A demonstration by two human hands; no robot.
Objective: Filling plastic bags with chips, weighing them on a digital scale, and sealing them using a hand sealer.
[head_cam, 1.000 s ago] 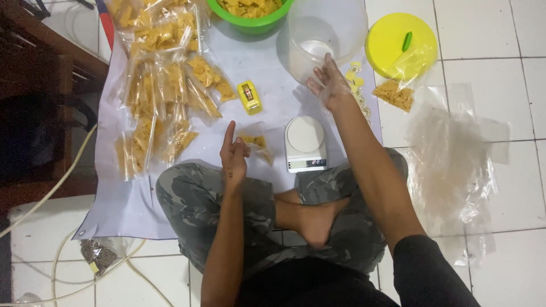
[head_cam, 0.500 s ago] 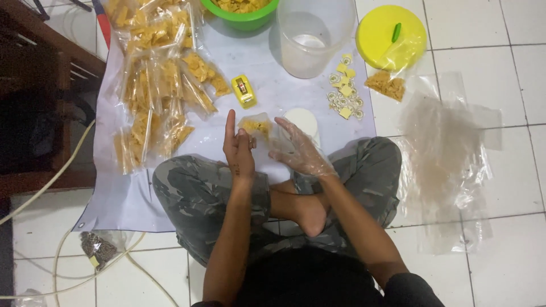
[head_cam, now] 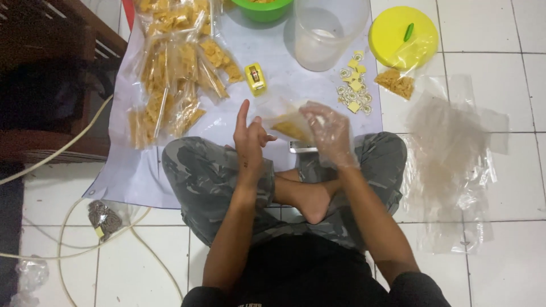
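Observation:
A small clear bag of yellow chips [head_cam: 287,124] is held between both hands above a white kitchen scale [head_cam: 304,147], most of which is hidden. My left hand [head_cam: 249,142] is bare and grips the bag's left side with the index finger pointing up. My right hand [head_cam: 331,133] wears a clear plastic glove and closes on the bag's right side. I sit cross-legged in camouflage trousers on a white mat [head_cam: 136,170].
Filled chip bags [head_cam: 170,74] lie at the upper left. A yellow tape dispenser [head_cam: 255,78], a clear plastic tub [head_cam: 327,34], a green bowl [head_cam: 263,10], small yellow stickers [head_cam: 354,85], a yellow lid [head_cam: 402,35] and empty plastic bags [head_cam: 449,153] surround me. Cables [head_cam: 68,244] trail at left.
My right hand came back from the clear tub to the bag at my left hand and took hold of it. The bag rose over the scale.

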